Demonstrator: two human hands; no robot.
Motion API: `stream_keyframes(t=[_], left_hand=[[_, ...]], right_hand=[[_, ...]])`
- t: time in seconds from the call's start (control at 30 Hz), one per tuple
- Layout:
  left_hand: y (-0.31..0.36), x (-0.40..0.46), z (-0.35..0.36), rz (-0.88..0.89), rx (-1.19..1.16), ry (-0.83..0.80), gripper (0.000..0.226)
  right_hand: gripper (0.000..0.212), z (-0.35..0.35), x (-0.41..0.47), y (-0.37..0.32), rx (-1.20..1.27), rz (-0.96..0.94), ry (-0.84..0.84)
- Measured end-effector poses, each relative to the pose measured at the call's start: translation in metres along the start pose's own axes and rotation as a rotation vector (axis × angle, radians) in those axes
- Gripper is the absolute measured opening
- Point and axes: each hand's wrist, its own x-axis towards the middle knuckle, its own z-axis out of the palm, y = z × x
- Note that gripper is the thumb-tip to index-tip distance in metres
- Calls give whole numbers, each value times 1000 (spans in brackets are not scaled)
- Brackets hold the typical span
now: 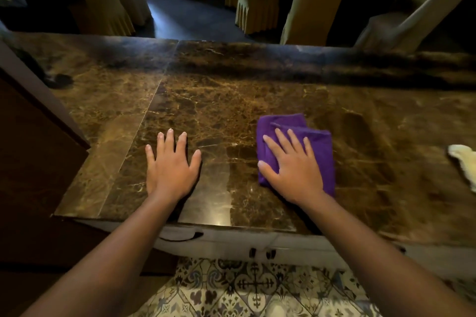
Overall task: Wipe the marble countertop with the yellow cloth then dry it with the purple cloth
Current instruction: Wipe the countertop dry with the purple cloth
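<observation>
Under right hand (pixel 292 170), purple cloth (pixel 319 141), seemingly flat

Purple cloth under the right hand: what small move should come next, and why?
Probably slide the folded purple cloth leftward across the brown marble countertop, toward the left hand. The right hand lies flat on it with fingers spread, so it is pressed down, not gripped. The pale yellow cloth lies aside at the right edge, which suggests drying is the stage now.
</observation>
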Motion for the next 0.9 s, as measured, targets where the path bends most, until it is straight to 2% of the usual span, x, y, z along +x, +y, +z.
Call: stream_keyframes(t=[0.2, 0.37, 0.5, 0.67, 0.9], left_hand=[[-16, -4, -3, 133, 36, -121, 79], [-42, -12, 0, 281, 66, -127, 84], [-41, -14, 5, 285, 70, -82, 85], [-41, -14, 7, 283, 49, -42, 79], [-38, -15, 5, 283, 38, -9, 71]], right_hand=[[67, 5, -117, -9, 17, 48, -45], [69, 5, -120, -4, -5, 52, -82], [68, 3, -70, -12, -24, 36, -60], [72, 4, 38, -24, -41, 40, -44], [62, 9, 176, -55, 3, 21, -70]])
